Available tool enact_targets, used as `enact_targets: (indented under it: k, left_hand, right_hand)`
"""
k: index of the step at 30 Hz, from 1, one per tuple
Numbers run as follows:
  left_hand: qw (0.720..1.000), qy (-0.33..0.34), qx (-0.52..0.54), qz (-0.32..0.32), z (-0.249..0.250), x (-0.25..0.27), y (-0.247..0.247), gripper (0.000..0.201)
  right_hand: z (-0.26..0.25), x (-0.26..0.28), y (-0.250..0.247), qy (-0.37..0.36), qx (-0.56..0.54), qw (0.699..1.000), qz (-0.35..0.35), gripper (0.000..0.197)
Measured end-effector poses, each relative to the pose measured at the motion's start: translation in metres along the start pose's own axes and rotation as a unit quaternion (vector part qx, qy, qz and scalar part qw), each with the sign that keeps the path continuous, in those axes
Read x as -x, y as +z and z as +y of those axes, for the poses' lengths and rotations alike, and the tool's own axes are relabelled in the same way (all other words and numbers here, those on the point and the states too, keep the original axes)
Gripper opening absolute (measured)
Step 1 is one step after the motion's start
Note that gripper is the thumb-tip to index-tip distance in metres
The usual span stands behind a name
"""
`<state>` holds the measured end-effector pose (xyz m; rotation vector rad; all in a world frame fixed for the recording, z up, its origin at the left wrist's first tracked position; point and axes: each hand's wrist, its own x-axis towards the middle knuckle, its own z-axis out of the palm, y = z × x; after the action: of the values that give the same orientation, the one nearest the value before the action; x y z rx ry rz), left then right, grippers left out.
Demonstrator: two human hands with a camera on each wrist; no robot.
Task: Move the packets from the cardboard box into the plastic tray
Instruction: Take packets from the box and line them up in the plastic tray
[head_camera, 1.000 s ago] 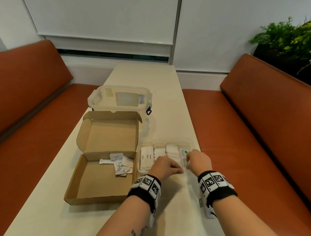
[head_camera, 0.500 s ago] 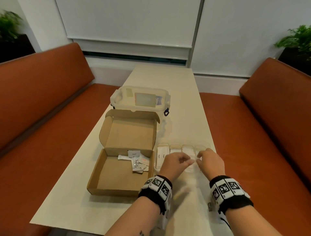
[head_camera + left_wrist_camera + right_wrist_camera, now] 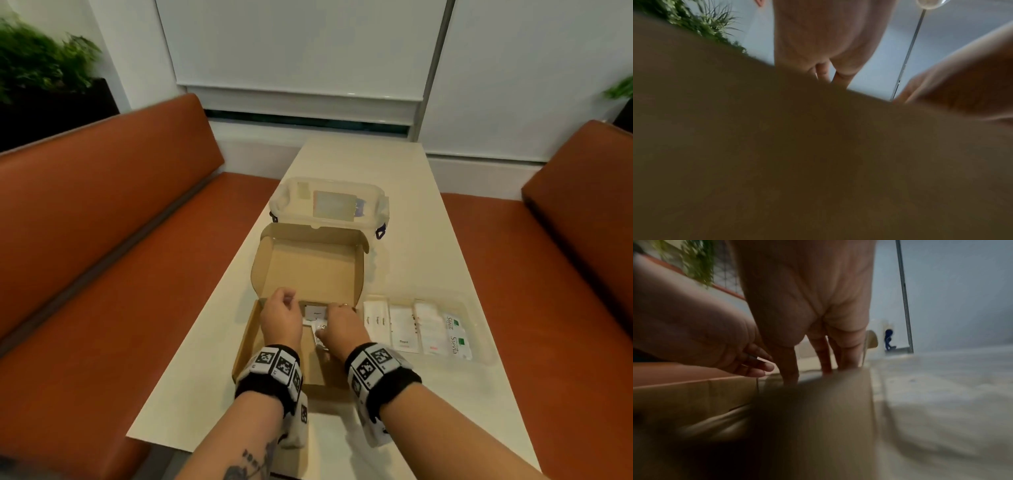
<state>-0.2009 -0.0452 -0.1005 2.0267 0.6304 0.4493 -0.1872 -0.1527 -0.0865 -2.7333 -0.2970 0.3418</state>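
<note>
Both hands, left hand (image 3: 279,320) and right hand (image 3: 342,329), reach among packets (image 3: 317,313) inside the cardboard box (image 3: 270,325) (each grip's state unclear); plastic tray (image 3: 479,329) sits beside it.

Hands (image 3: 310,323) hide box's packets (image 3: 315,313); grip unclear.

A long cream table (image 3: 404,192) is standing between two orange benches. Three items are resting directly on it: an open cardboard box (image 3: 308,270) at the near left, a clear plastic tray (image 3: 479,329) just beside it on the right, and a lidded translucent container (image 3: 329,202) sitting behind the box.
</note>
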Motion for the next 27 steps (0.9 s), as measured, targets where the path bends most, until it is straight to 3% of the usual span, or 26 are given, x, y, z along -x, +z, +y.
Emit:
enact_targets:
  k: [4,11,16,27]
  left_hand:
    - [0.999,-0.03,-0.016,-0.026,-0.021,-0.007,-0.005,0.019]
    - [0.996,-0.036,-0.043,-0.074,-0.039,-0.01,-0.009,0.025]
    - [0.994,-0.047,-0.047,-0.089,-0.04,-0.005,-0.005,0.027]
    - [0.993,-0.07,-0.046,-0.087,-0.031,0.007,-0.009,0.027]
  right_hand:
    - [-0.012,-0.013,0.018,0.064,0.088,0.993,-0.034,0.042]
    - [-0.017,-0.021,0.02,0.029,0.203,0.976,-0.074,0.029]
    - [-0.014,-0.022,0.018,0.021,0.203,0.973,-0.111,0.028]
    - [0.002,-0.01,0.005,0.01,0.133,0.991,-0.021,0.023]
